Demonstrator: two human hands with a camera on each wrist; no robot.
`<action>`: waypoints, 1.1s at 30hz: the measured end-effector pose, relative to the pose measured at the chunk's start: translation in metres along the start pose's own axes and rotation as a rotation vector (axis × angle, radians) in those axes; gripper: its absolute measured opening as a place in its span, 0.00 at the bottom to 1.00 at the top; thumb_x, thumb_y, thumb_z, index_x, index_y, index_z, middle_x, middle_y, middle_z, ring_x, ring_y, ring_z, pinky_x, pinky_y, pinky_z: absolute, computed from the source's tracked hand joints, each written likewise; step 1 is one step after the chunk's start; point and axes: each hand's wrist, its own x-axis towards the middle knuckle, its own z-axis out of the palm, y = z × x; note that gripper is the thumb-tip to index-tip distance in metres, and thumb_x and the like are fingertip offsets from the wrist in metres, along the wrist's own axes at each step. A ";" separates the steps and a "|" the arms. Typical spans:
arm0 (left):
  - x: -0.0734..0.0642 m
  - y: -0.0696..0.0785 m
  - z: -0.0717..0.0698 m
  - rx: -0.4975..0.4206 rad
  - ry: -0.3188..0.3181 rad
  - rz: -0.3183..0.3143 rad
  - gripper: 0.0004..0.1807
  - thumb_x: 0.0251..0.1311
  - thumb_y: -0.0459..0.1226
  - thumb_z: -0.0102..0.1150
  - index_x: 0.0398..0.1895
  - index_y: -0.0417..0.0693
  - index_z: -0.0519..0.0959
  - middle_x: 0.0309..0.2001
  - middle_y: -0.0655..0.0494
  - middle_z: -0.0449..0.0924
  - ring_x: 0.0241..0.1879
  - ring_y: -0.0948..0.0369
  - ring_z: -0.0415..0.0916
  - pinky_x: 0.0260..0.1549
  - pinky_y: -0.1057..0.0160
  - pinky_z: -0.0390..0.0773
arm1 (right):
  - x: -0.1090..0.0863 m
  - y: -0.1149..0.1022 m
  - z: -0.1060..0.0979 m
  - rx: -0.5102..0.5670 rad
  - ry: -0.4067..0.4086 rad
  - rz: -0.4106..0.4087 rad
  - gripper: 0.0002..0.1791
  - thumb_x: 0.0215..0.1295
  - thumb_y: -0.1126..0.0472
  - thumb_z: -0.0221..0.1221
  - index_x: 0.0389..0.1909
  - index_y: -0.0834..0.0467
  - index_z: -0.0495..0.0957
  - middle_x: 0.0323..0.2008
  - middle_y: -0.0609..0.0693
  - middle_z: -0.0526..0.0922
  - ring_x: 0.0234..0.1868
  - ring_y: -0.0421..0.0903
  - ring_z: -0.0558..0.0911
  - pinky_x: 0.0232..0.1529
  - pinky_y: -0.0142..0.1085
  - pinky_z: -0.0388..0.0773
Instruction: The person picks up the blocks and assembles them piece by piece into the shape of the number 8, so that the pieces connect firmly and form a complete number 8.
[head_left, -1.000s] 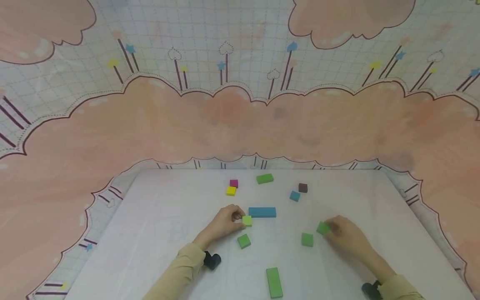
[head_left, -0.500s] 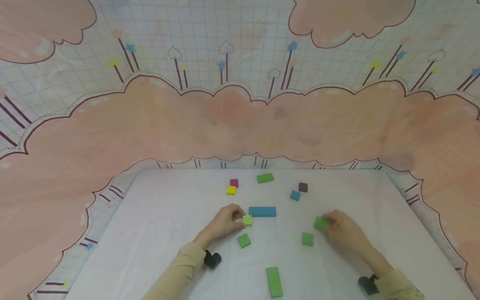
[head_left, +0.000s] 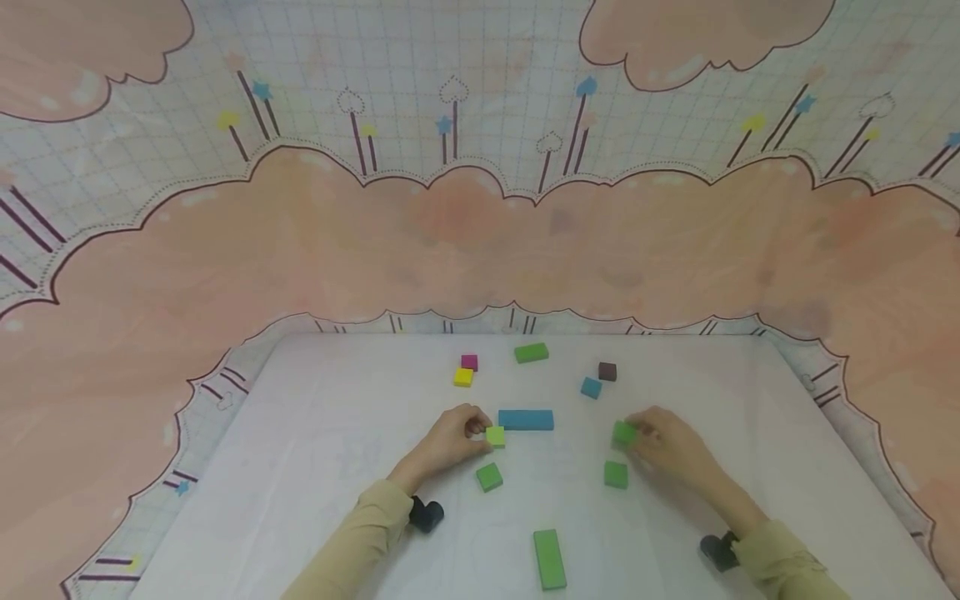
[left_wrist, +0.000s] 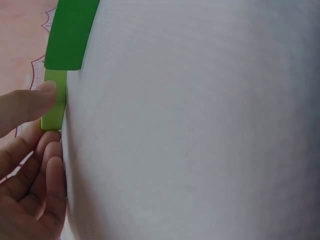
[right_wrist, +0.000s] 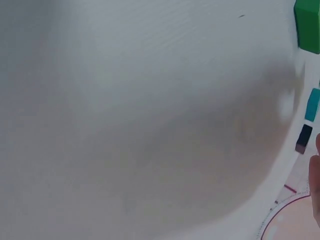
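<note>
Thumb and fingers of my left hand [head_left: 450, 437] pinch a lime-green block [head_left: 496, 437] by the near left corner of a long blue block [head_left: 526, 420]. The left wrist view shows the thumb on that lime block [left_wrist: 53, 117], behind a darker green block [left_wrist: 72, 35]. On the right, my right hand [head_left: 671, 446] holds a green block [head_left: 623, 432] at its fingertips. Just nearer than it lies a green cube [head_left: 616, 475]. Another green cube [head_left: 490, 477] sits below the left hand. Only a sliver of the right fingers [right_wrist: 315, 185] enters the right wrist view.
A long green block [head_left: 550, 560] lies near the front of the white table [head_left: 315, 417]. Toward the back are another green block [head_left: 532, 352], a magenta cube [head_left: 469, 362] touching a yellow one [head_left: 463, 378], a blue cube [head_left: 592, 388] and a dark brown cube [head_left: 607, 372].
My right hand has moved left and away from me with its green block, which is now beyond the green cube. My left hand stays put at the lime block.
</note>
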 end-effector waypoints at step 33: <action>-0.001 0.002 -0.001 0.007 0.004 0.009 0.15 0.51 0.36 0.69 0.42 0.45 0.79 0.37 0.56 0.77 0.38 0.63 0.71 0.40 0.68 0.74 | 0.022 -0.042 0.017 0.020 -0.047 -0.041 0.18 0.60 0.60 0.61 0.52 0.55 0.78 0.45 0.49 0.80 0.48 0.49 0.78 0.47 0.45 0.79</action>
